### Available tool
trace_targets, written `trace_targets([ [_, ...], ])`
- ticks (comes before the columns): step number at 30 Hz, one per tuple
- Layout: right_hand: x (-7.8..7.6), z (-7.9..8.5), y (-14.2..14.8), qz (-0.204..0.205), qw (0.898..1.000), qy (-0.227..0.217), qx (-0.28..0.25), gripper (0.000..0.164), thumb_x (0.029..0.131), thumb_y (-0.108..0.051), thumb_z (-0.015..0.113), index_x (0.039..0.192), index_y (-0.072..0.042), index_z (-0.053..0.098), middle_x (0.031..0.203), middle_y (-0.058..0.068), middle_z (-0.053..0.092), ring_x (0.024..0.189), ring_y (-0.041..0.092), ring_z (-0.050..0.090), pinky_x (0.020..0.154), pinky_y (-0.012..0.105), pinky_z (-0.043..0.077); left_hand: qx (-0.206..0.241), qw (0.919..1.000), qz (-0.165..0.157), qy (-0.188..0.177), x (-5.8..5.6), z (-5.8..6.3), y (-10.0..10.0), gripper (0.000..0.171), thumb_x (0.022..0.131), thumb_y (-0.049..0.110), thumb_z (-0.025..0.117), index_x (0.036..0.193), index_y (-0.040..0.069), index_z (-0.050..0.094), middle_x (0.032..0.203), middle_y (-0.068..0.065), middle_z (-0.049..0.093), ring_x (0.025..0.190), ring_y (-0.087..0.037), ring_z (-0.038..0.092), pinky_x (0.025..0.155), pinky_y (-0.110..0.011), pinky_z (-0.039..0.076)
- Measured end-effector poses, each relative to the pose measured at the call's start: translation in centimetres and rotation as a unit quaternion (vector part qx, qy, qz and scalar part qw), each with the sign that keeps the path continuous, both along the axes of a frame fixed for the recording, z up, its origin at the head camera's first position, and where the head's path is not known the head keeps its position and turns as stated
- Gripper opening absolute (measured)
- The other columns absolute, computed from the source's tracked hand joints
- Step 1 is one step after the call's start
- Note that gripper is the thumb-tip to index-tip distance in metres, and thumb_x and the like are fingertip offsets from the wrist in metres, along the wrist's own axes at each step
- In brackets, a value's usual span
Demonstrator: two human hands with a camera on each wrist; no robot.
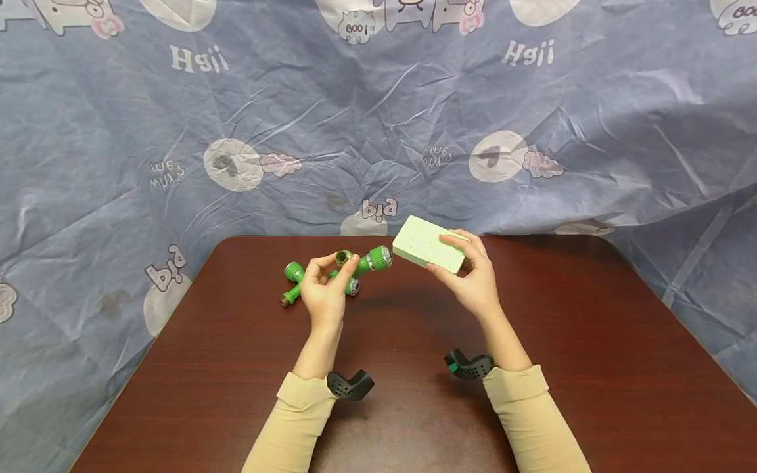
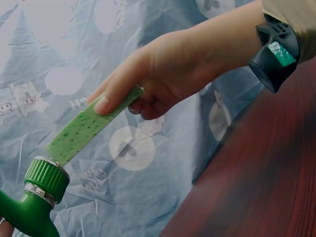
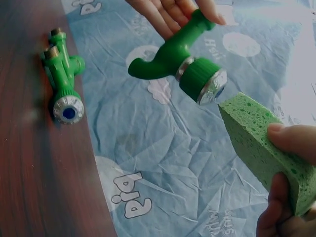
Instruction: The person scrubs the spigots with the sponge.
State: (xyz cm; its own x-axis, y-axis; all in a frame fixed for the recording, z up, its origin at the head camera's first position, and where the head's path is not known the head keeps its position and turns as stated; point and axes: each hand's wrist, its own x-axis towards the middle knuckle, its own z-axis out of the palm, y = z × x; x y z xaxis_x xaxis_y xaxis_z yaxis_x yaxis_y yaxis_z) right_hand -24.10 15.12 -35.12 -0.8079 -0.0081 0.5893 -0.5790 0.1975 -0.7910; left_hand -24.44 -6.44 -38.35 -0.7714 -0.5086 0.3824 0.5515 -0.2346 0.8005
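Observation:
A green faucet with a ribbed knob and silver cap is held up above the table, pinched near its threaded end by my left hand. My right hand grips a light green sponge between thumb and fingers. One corner of the sponge comes close to the faucet's silver cap in the right wrist view; in the left wrist view the sponge overlaps the knob's rim, so touching or just apart I cannot tell. Behind my left hand lie more green faucets, partly hidden in the head view.
The dark reddish-brown table reaches back to a blue-grey printed cloth hanging behind it. A black wrist device sits on my left wrist and another black device on my right, both below the hands.

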Motion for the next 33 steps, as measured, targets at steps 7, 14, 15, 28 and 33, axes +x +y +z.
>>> trace_targets([
  [7,0.0,0.1,0.4,-0.018,0.999,-0.028,0.035,0.047,0.073,0.005,0.076,0.117,0.006,0.061,0.128,0.020,0.046,0.085,0.013,0.054,0.062,0.014,0.047,0.020,0.9992,-0.016,0.029,0.0,0.0,0.3,0.021,0.072,-0.003,0.078,0.086,-0.002,0.063,0.079,0.000,0.068,0.074,-0.012,0.064,0.062,-0.018,0.053],
  [14,-0.1,0.1,0.4,-0.011,1.000,-0.028,-0.004,0.046,0.073,0.008,0.074,0.117,0.008,0.060,0.127,0.020,0.047,0.087,0.012,0.054,0.065,0.013,0.048,0.019,0.9983,-0.048,0.025,0.0,0.0,0.2,0.023,0.073,-0.006,0.076,0.087,-0.001,0.059,0.080,-0.001,0.065,0.074,-0.012,0.062,0.063,-0.019,0.053],
  [15,-0.2,0.1,0.4,-0.009,1.000,-0.025,-0.017,0.046,0.073,0.009,0.074,0.117,0.009,0.060,0.126,0.021,0.048,0.087,0.011,0.054,0.065,0.013,0.048,0.012,0.9982,-0.055,0.019,-0.1,-0.1,0.1,0.024,0.073,-0.006,0.076,0.089,-0.003,0.058,0.081,-0.001,0.065,0.073,-0.012,0.061,0.062,-0.018,0.052],
  [28,-2.2,-1.5,1.8,0.005,0.995,0.004,-0.097,0.048,0.071,0.015,0.073,0.116,0.009,0.060,0.124,0.010,0.049,0.085,0.014,0.057,0.065,0.014,0.051,-0.084,0.9879,-0.116,-0.061,-0.2,-0.6,-0.6,0.031,0.066,-0.002,0.083,0.095,0.001,0.072,0.076,0.002,0.068,0.065,-0.009,0.064,0.053,-0.017,0.051],
  [33,-2.2,-1.6,1.8,0.010,0.995,0.009,-0.097,0.048,0.071,0.015,0.073,0.116,0.009,0.060,0.124,0.011,0.048,0.085,0.015,0.057,0.065,0.014,0.051,-0.091,0.9819,-0.146,-0.080,-0.2,-0.8,-0.9,0.031,0.065,-0.004,0.083,0.093,0.002,0.072,0.074,0.002,0.067,0.064,-0.010,0.063,0.055,-0.018,0.051],
])
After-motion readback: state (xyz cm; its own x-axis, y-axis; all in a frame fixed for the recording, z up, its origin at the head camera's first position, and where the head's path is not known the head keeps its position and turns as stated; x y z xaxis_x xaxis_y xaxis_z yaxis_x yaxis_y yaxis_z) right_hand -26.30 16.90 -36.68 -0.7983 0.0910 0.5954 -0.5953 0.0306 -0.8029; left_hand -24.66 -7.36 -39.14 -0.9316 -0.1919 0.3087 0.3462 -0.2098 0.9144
